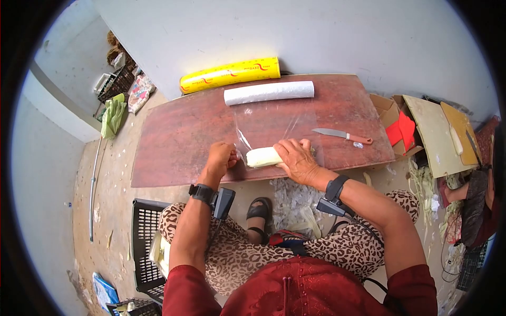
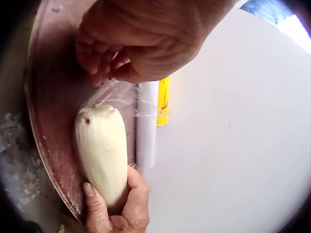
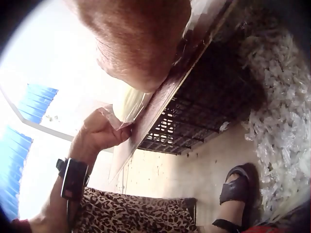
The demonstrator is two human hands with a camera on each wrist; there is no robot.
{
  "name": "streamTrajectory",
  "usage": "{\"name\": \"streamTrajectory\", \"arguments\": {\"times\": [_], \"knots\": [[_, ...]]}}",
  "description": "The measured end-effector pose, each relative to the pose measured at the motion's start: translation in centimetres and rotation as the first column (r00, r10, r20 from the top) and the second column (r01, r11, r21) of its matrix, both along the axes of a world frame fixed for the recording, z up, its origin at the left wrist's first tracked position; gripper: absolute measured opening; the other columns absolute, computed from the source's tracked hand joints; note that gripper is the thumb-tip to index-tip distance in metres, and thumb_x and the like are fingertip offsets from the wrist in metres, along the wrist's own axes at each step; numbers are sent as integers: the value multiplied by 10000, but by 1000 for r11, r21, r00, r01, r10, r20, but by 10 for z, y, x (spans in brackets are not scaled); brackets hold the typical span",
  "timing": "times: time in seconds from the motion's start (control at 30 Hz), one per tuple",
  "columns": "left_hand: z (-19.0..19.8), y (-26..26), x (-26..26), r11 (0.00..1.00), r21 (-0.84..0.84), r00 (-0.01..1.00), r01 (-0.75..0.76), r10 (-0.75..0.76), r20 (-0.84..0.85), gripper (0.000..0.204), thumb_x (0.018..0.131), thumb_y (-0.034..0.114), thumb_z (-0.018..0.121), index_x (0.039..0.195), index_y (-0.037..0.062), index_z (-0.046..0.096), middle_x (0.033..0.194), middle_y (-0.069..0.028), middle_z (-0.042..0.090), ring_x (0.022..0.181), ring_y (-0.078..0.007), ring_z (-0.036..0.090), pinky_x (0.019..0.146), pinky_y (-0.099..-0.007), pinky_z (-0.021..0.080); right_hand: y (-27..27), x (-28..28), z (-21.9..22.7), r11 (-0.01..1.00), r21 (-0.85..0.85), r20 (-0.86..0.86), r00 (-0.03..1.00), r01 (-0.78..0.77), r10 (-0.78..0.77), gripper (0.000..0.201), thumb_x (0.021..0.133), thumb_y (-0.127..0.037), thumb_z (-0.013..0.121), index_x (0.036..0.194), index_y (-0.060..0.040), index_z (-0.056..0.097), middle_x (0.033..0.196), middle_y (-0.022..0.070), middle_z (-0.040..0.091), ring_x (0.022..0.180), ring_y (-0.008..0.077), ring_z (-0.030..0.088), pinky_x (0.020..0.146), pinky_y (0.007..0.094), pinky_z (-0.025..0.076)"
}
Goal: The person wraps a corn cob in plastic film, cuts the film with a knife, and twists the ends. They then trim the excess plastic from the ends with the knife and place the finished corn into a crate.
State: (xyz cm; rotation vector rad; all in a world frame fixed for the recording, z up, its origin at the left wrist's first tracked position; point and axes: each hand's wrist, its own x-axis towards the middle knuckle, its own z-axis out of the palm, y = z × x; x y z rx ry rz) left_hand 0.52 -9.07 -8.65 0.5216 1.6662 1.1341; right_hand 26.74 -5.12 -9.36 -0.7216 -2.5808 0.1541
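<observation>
A pale yellow-white, long vegetable lies on its side near the table's front edge, on a sheet of clear cling film. My right hand grips its right end, thumb on the near side and fingers over the far side. Just left of the other end, my left hand pinches the film's edge between curled fingers. In the left wrist view, the film stretches from those fingertips beside the vegetable's blunt end, which has a small brown spot. The sheet runs back to a white film roll.
A knife with a reddish handle lies right of the film. Behind the roll rests a yellow printed tube. A cardboard box stands off the table's right end, a black crate at the lower left. Film scraps litter the floor.
</observation>
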Motion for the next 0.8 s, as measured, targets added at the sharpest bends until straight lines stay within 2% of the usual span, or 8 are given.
{"name": "streamTrajectory", "arguments": {"times": [0.1,0.2,0.3,0.4,0.5,0.6,0.7,0.8], "knots": [[-5,1,-6,997,73,995,-1,-6,96,46,851,67,560,814,39,565,702,-53,560,586,-182,612,480,-286,482,0,0,1,1000,-1,7,1000,-1,1,550,756,-174,740,1234,-77,487,1173,76,524,1091,248,494,889,442,289],[8,-2,6,994,87,995,-71,64,79,66,854,47,528,796,32,556,690,-50,558,565,-190,598,452,-298,466,-1,0,4,1000,-5,5,1000,-8,8,547,757,-173,739,1234,-76,489,1168,75,525,1088,246,494,885,440,290],[-3,0,-4,987,117,987,-111,95,131,129,895,117,562,799,32,553,684,-43,559,547,-198,590,429,-307,448,0,0,3,1000,-8,23,1000,-2,2,542,758,-171,738,1230,-75,489,1160,74,525,1082,245,495,882,439,289],[2,-2,0,984,55,978,-168,159,132,256,912,249,633,796,40,543,679,-38,554,528,-179,572,412,-287,424,0,1,3,1000,-2,1,1000,-13,13,533,760,-170,735,1224,-75,490,1157,72,523,1079,246,495,878,437,289],[17,-7,8,993,99,992,-59,48,113,286,901,283,676,873,33,541,656,-34,548,499,-152,546,407,-263,397,-1,1,5,1000,-10,24,1000,-6,6,523,763,-171,733,1217,-76,492,1162,72,519,1076,247,494,877,436,289],[18,-10,17,998,35,992,45,-40,-119,220,865,176,704,836,33,540,637,-31,536,487,-131,521,400,-250,383,0,0,4,1000,-14,29,1000,-6,6,517,766,-173,731,1213,-77,492,1157,71,520,1072,248,495,878,436,289],[-2,-10,1,991,76,979,114,-99,-178,173,878,139,675,790,65,547,621,-23,539,485,-116,526,395,-239,385,1,0,3,1000,-14,30,1000,-8,8,517,765,-171,731,1213,-78,489,1151,72,520,1067,250,495,878,437,289],[-12,-15,-2,996,74,970,59,-40,-241,124,864,82,653,796,46,556,620,-29,542,457,-118,510,385,-245,383,0,1,3,1000,-12,11,1000,-2,2,519,766,-166,730,1216,-81,486,1150,70,518,1068,248,492,879,437,291]]}}
